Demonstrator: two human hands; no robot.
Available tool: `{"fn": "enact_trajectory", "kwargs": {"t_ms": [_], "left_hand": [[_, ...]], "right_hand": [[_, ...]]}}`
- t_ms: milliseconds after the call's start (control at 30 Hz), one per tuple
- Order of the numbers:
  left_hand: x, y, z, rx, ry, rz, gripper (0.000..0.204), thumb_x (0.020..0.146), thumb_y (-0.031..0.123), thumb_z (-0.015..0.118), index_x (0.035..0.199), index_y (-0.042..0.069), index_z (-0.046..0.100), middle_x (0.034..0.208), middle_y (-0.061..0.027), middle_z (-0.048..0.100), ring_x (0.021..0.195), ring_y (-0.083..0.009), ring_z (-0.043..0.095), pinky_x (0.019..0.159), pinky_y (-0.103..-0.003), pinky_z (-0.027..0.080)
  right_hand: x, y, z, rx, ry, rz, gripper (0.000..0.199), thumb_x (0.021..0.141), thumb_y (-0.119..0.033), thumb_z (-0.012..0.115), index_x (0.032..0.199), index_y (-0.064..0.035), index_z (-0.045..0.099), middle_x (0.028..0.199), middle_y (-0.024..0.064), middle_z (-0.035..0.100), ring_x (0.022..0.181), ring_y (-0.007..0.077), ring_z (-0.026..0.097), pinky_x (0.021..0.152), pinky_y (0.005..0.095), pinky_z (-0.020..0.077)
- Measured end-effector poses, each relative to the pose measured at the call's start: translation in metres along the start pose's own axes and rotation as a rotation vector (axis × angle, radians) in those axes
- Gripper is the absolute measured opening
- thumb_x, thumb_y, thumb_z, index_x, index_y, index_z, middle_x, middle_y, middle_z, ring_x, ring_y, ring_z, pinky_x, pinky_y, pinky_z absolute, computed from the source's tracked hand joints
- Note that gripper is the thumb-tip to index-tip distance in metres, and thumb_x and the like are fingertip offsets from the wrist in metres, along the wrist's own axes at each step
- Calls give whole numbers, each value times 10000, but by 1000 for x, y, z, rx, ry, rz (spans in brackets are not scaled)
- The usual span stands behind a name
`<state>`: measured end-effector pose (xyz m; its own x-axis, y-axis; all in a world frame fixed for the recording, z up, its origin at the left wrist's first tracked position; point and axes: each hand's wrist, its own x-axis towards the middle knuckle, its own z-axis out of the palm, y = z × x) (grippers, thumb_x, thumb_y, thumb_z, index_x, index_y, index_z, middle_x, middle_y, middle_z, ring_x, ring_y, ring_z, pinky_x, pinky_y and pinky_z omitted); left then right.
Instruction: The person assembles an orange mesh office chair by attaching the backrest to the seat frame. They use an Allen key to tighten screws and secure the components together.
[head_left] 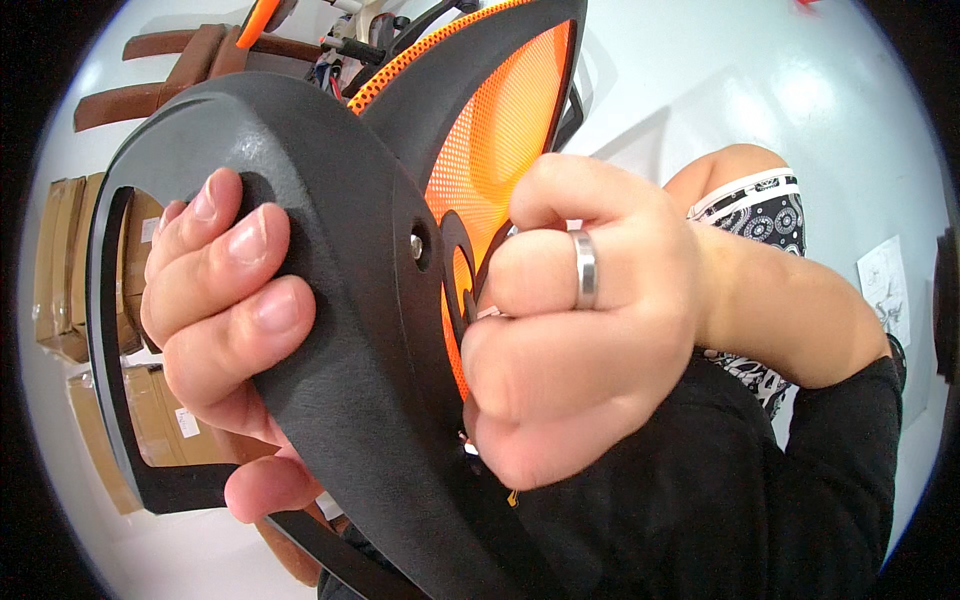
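Close under the camera, our right hand (575, 330) is balled into a fist with a ring on one finger, pressed against the inner edge of the black chair frame (350, 300); what it grips is hidden. Our left hand (225, 300) wraps its fingers (245, 240) around the frame's curved plastic arm. A bolt (416, 243) sits in the frame. Behind it, orange mesh (495, 150) fills the backrest. Farther off, cardboard boxes (60, 270) lie on the pale floor (720, 90).

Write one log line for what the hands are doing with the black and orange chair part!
left hand: grips black plastic frame | right hand: fisted against orange mesh, any tool hidden | screw: seated in frame | cardboard boxes: behind
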<state>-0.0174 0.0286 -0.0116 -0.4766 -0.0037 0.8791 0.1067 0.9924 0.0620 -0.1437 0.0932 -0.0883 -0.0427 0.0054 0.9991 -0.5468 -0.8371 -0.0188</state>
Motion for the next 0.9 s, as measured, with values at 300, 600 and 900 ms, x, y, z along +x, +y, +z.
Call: {"fn": "enact_trajectory", "kwargs": {"t_ms": [300,600,900], "left_hand": [[6,5,-6,48,-78,-21,722,866,612,56,837,95,560,879,-130,609,961,-281,553,961,-414,312],[2,7,-7,56,-69,-24,714,870,606,72,832,89,563,869,-133,608,960,-287,550,965,-415,302],[8,8,-13,49,-129,-19,723,860,625,84,841,91,571,887,-141,611,988,-288,547,978,-412,302]], "right_hand": [[23,2,-20,45,-144,109,202,565,-132,540,564,-202,350,620,-44,300,520,120,334,502,256,298],[24,9,-23,82,-172,85,202,559,-132,534,564,-196,342,618,-41,288,518,121,323,502,257,289],[28,6,-28,80,-195,101,203,554,-133,528,564,-191,334,616,-39,277,515,122,312,502,259,281]]}}
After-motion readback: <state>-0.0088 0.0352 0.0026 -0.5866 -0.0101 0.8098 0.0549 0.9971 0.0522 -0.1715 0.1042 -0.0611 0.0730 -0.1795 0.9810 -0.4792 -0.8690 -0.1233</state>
